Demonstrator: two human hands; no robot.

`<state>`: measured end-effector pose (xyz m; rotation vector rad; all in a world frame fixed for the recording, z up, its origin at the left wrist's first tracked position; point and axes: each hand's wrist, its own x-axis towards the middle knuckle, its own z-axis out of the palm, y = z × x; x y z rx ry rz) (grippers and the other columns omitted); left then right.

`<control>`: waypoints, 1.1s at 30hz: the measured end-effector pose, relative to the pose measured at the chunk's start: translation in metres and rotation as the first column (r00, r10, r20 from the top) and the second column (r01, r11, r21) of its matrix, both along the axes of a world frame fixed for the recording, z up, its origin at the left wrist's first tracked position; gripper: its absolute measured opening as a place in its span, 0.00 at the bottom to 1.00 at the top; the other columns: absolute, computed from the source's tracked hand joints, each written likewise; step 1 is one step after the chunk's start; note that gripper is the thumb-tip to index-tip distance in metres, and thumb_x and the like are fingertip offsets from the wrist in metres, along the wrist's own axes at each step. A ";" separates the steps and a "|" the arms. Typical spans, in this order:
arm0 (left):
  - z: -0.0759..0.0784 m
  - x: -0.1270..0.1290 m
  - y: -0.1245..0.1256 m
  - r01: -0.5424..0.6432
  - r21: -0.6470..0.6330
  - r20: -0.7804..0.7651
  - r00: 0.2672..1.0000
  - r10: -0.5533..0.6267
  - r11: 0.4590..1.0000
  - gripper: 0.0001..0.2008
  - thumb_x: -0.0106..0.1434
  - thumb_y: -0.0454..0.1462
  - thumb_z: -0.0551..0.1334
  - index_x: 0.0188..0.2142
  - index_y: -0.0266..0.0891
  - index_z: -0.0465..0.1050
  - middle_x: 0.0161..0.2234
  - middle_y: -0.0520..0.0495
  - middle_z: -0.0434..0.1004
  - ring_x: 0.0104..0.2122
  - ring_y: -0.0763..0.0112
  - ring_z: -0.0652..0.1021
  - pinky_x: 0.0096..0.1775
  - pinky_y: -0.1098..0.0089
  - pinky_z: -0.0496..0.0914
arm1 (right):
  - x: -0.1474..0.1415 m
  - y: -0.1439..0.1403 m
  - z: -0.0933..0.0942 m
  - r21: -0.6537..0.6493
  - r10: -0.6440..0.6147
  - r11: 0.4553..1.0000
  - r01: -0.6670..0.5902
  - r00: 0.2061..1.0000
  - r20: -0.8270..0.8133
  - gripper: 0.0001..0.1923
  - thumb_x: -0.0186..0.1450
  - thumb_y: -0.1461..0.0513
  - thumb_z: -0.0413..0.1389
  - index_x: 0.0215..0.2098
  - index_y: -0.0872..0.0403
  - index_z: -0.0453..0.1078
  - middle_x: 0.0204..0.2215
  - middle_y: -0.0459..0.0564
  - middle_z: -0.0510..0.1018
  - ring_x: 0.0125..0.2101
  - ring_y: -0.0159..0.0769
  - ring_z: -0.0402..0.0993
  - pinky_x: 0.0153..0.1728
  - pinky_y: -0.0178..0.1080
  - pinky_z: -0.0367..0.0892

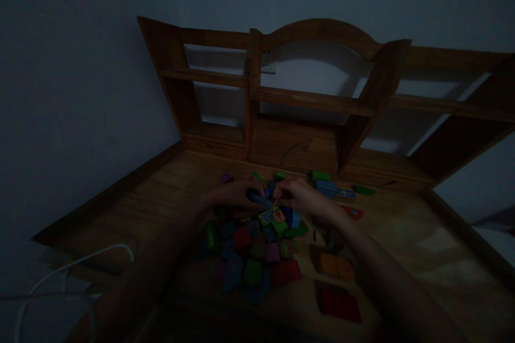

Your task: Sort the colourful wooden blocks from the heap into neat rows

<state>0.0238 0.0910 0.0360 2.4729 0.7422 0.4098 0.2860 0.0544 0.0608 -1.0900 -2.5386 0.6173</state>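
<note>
The scene is very dim. A heap of coloured wooden blocks [257, 249] lies on a wooden desk [161, 209]. My left hand [237, 194] and my right hand [296, 196] meet over the far side of the heap. Both touch a dark blue block [258, 199] held between them. Just below it lie a printed block with a question mark [273, 216] and a green block [279, 225]. Whether each hand truly grips the blue block is hard to tell in the dark.
A wooden shelf unit [314, 99] stands at the back of the desk. Loose blocks lie apart: green and blue ones [326, 184] behind, an orange piece [336, 265] and a red piece [341, 304] to the right. A white cable [72, 268] lies at the left.
</note>
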 end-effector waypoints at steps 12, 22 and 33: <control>0.008 0.013 -0.001 -0.344 -0.193 0.367 0.843 0.393 0.919 0.19 0.63 0.51 0.67 0.44 0.38 0.76 0.44 0.47 0.79 0.45 0.62 0.77 0.47 0.66 0.72 | -0.003 -0.003 0.007 -0.006 -0.024 1.000 0.024 0.999 -0.047 0.04 0.64 0.67 0.61 0.35 0.53 0.76 0.30 0.43 0.81 0.30 0.31 0.76 0.32 0.32 0.63; 0.007 0.021 0.000 -0.326 -0.378 0.569 0.657 0.495 0.867 0.17 0.62 0.49 0.67 0.33 0.38 0.72 0.31 0.52 0.72 0.33 0.71 0.72 0.37 0.72 0.66 | -0.004 -0.003 0.008 -0.114 -0.054 0.993 0.031 0.977 -0.208 0.09 0.60 0.70 0.61 0.39 0.53 0.73 0.28 0.42 0.79 0.30 0.31 0.77 0.31 0.31 0.65; 0.004 0.019 0.005 -0.277 -0.459 0.596 0.608 0.524 0.844 0.17 0.60 0.49 0.70 0.33 0.38 0.73 0.31 0.52 0.74 0.32 0.71 0.73 0.35 0.73 0.65 | -0.006 -0.002 0.013 -0.381 -0.098 0.923 -0.054 0.925 -0.368 0.13 0.60 0.57 0.67 0.40 0.55 0.74 0.27 0.44 0.79 0.29 0.33 0.76 0.30 0.34 0.69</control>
